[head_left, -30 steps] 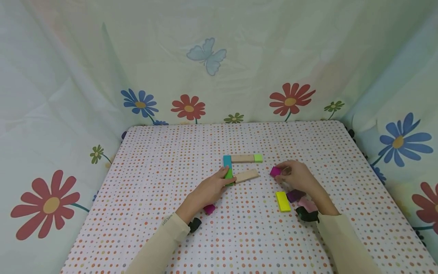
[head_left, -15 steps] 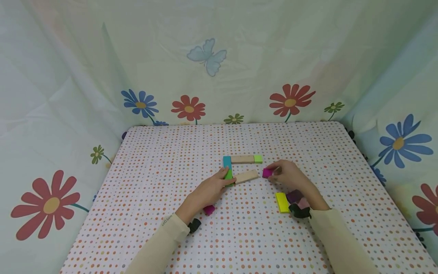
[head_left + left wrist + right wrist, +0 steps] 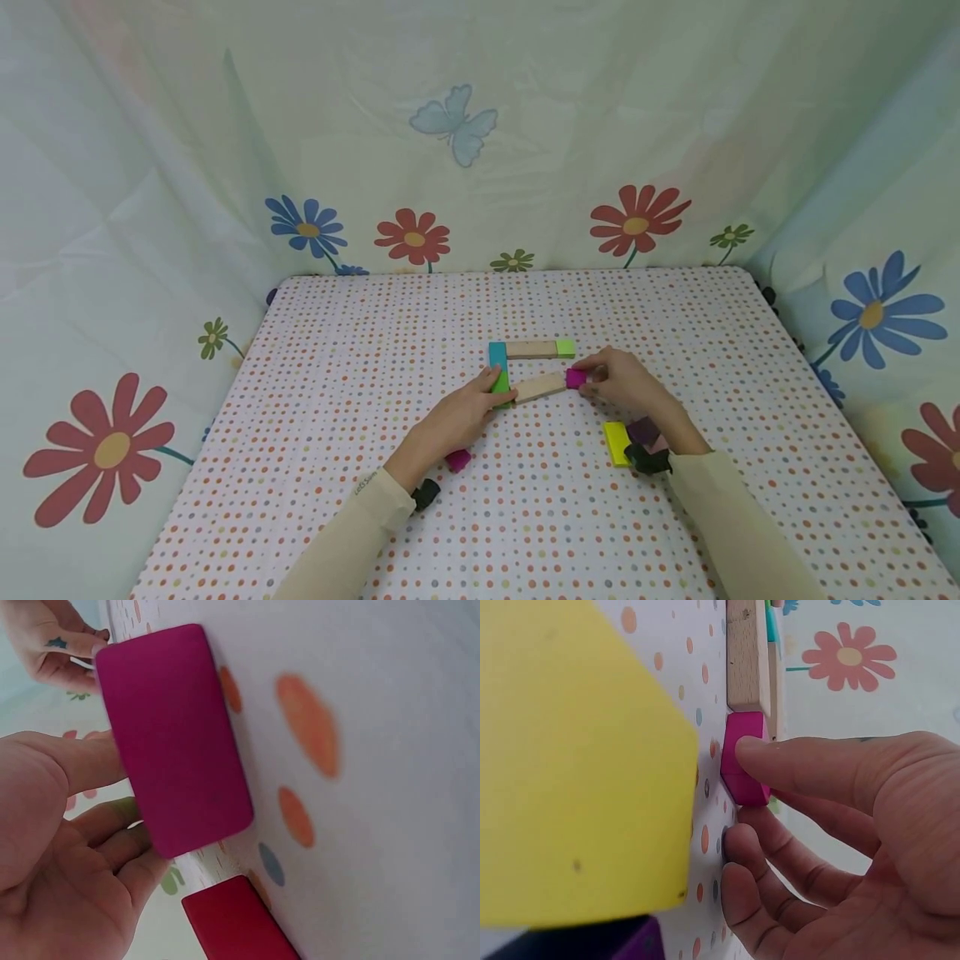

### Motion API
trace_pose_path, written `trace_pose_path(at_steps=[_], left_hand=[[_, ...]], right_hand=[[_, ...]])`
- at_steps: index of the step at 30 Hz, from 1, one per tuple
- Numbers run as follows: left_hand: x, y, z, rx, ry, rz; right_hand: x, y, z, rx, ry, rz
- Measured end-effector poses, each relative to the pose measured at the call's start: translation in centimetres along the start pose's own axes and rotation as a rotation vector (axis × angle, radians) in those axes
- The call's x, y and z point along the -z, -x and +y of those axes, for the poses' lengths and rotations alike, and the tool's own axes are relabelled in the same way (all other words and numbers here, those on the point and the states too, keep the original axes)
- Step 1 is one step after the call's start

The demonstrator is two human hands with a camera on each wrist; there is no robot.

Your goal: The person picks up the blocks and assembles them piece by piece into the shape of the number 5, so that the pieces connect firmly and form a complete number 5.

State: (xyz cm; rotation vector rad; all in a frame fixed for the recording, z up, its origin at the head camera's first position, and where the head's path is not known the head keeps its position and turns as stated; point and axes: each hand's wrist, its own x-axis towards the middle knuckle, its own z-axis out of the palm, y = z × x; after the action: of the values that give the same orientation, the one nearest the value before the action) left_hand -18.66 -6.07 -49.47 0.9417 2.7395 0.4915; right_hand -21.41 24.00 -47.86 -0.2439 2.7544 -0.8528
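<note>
My right hand (image 3: 626, 385) pinches a small magenta block (image 3: 575, 379) between thumb and fingers. In the right wrist view that block meets the end of a plain wooden block (image 3: 746, 656). My left hand (image 3: 457, 414) holds a green block (image 3: 502, 385), its thumb right at the near end of the slanting wooden block (image 3: 540, 387). A teal block (image 3: 497, 353) continues the green one away from me. From its far end another wooden block (image 3: 531, 350) runs right to a lime green block (image 3: 566, 348).
Another magenta block (image 3: 176, 739) lies under my left wrist, with a red block (image 3: 240, 919) beside it. Near my right wrist are a yellow block (image 3: 617, 443) and a dark purple block (image 3: 642, 431). A dotted cloth covers the table (image 3: 525, 533); a flowered curtain (image 3: 555, 150) hangs behind.
My right hand has moved left with the magenta block, bringing it up to the right end of the slanting wooden block. My left hand has stayed in place.
</note>
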Motion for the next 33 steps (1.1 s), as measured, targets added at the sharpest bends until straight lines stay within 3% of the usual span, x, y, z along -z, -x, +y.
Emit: trace_pose_path(at_steps=[22, 33], left_hand=[[-0.1, -0.1, -0.2, -0.014, -0.008, 0.012], [0.1, 0.0, -0.1, -0.005, 0.005, 0.009]], right_hand=[[-0.2, -0.7, 0.0, 0.041, 0.033, -0.002], [0.8, 2.0, -0.9, 0.018, 0.019, 0.03]])
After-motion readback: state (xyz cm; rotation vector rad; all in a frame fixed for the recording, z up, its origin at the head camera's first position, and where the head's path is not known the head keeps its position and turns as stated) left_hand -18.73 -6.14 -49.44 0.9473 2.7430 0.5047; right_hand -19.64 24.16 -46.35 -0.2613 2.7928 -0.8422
